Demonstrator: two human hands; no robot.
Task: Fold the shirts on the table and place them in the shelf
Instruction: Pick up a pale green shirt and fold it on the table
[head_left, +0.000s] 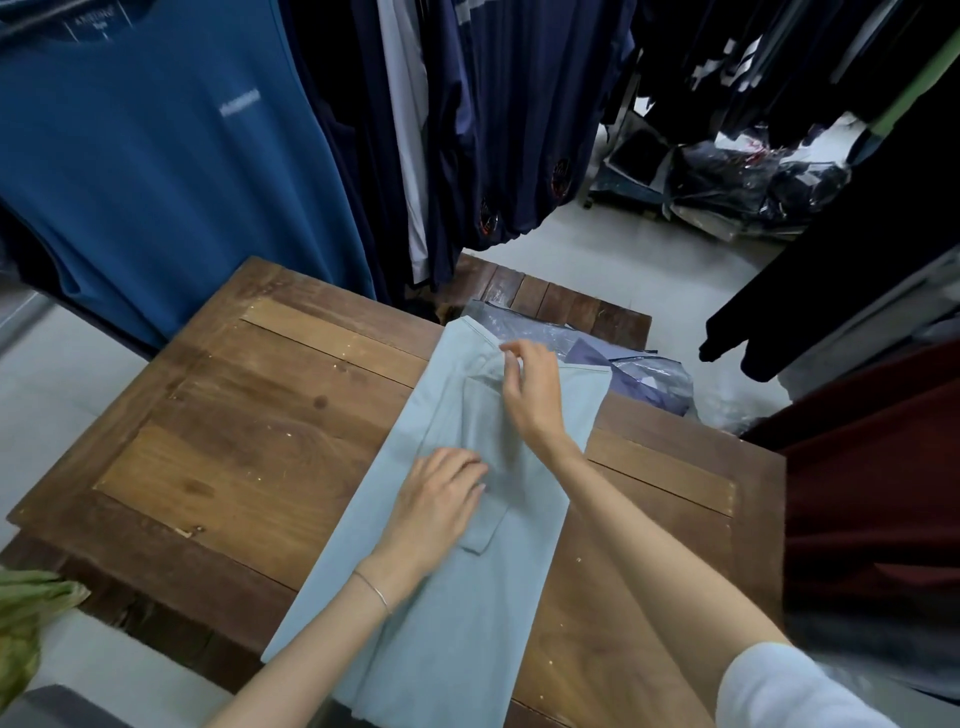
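The pale blue-grey cotton shirt lies lengthwise on the brown wooden counter, left hand spread flat to anchor its middle while the right hand pinches the collar, apparently squaring it for folding.

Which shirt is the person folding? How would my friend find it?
Find the big brown wooden table. One long pale grey-blue shirt lies flat along it, under the left hand and right hand. The other shirts nearby hang on racks or sit in plastic bags.
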